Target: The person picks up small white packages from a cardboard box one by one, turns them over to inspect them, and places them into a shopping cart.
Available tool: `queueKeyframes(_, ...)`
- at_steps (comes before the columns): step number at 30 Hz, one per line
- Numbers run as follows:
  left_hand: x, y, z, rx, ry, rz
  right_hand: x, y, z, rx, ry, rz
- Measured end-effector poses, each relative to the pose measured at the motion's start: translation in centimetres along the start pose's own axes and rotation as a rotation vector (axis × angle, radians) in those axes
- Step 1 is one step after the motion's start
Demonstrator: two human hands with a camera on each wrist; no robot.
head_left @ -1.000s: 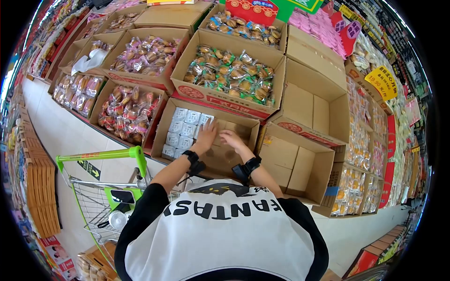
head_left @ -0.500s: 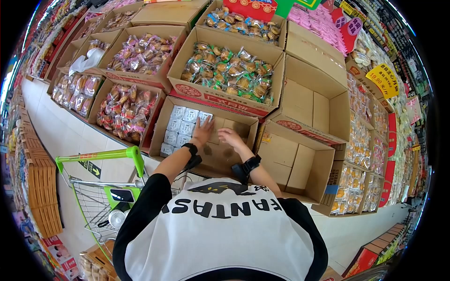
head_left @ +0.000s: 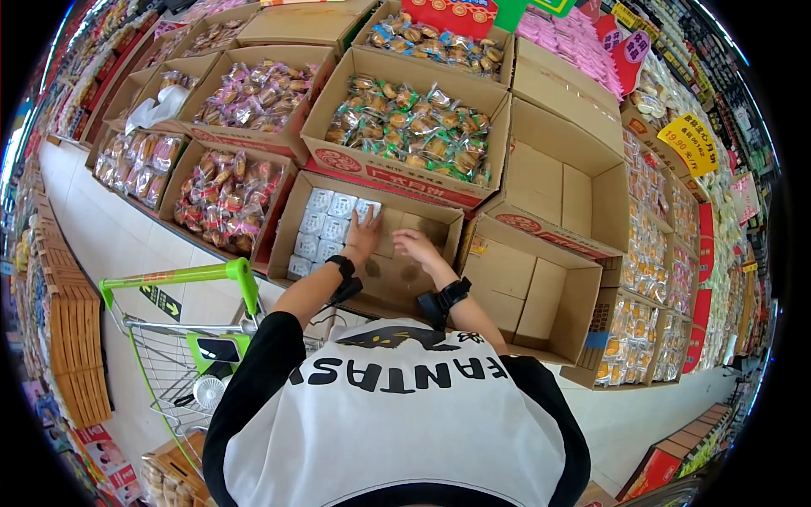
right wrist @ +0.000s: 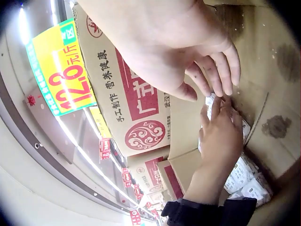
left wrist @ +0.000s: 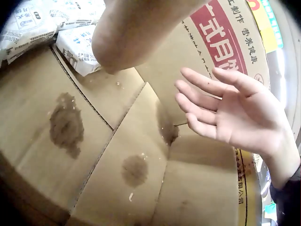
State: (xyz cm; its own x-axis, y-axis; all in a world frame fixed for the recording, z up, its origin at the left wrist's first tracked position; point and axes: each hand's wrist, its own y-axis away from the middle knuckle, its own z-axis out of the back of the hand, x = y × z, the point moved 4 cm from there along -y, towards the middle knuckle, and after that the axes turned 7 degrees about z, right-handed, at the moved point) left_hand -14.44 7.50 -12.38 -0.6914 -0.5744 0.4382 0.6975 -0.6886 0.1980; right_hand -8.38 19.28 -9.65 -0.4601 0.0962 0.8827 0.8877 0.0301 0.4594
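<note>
Head view: square white wrapped packets (head_left: 336,228) in brown cardboard box (head_left: 397,283) are being touched by spread left hand (head_left: 362,240); loosely spread right hand (head_left: 417,248) is being held at right.

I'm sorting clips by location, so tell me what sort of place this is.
Most likely a supermarket or similar shop: there is a shopping cart, a yellow price sign reading 12.8, and a cardboard box full of bagged goods.
</note>
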Motion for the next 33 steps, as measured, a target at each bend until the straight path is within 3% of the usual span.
queueKeyframes(8, 0.6, 0.3, 1.4, 0.045, -0.077, -0.038, -0.3, -0.1, -0.2, 0.011, 0.003, 0.008)
queueKeyframes(11, 0.1, -0.1, 0.4, -0.023, -0.094, -0.009, -0.1, 0.1, -0.2, 0.013, 0.003, 0.014)
queueKeyframes(13, 0.1, -0.4, 0.1, 0.0, 0.013, 0.058, -0.1, 0.1, -0.2, 0.015, 0.001, 0.022)
queueKeyframes(19, 0.1, -0.3, 1.3, -0.065, -0.026, 0.157, -0.3, 0.2, -0.2, 0.023, 0.03, -0.015)
queueKeyframes(26, -0.7, -1.4, -1.2, -0.041, 0.123, 0.224, -0.7, 0.2, 0.1, 0.014, 0.009, 0.002)
queueKeyframes(29, -0.5, -1.9, -2.1, -0.121, 0.129, 0.28, -0.7, 0.5, 0.2, 0.02, 0.016, -0.012)
queueKeyframes(33, -0.2, -1.7, -1.2, -0.143, 0.2, 0.497, -1.1, 0.2, -0.2, 0.053, -0.069, -0.002)
